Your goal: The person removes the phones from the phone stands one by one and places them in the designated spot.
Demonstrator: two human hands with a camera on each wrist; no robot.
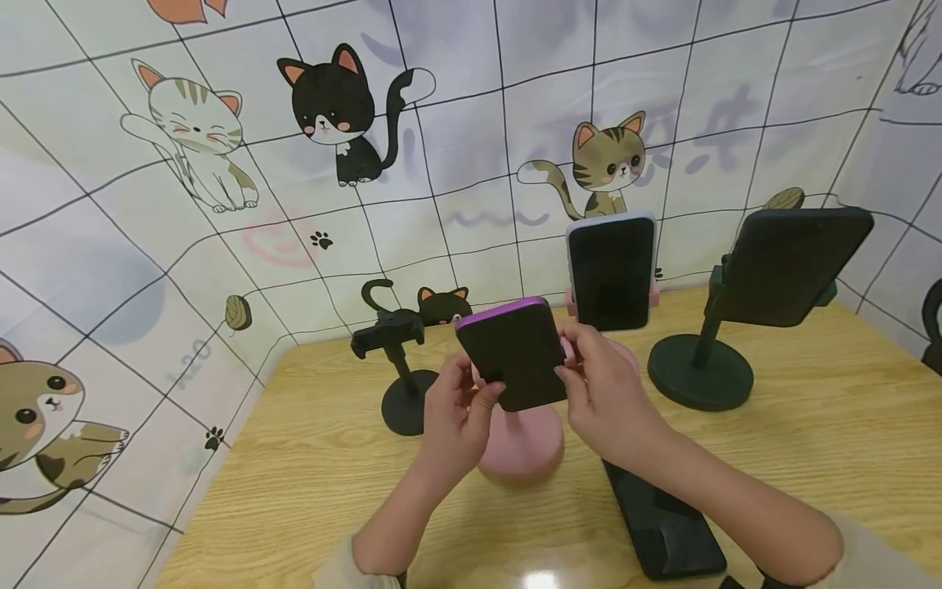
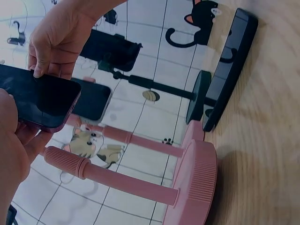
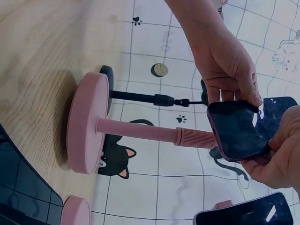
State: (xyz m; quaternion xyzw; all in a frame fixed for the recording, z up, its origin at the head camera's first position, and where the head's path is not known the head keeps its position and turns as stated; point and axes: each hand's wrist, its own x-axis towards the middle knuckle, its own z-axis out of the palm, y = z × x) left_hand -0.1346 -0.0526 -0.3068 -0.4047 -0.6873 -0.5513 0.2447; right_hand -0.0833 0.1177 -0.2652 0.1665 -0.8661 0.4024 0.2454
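We are holding a purple phone (image 1: 513,352) with both hands over the near pink stand (image 1: 519,442), and we are taking that stand as our landmark. Our left hand (image 1: 458,409) is pinching the phone's left edge between thumb and fingers, while our right hand (image 1: 599,384) is curling its fingers round the right edge, so the phone is staying level at the top of the stand's post. We cannot tell whether the stand's clamp is already gripping it, since the phone and our hands are hiding the clamp.

Behind the pink stand and a little to its right, a white-edged phone (image 1: 611,272) is sitting upright on a second pink stand (image 1: 625,352), screen facing us. Well to the right of the landmark, a dark phone (image 1: 798,262) is resting tilted on a black stand (image 1: 701,372). Just left of the landmark, a small black stand (image 1: 403,384) is standing with nothing in its clamp. Near the landmark's right side, another dark phone (image 1: 662,523) is lying flat on the wooden table (image 1: 294,458), under our right forearm.
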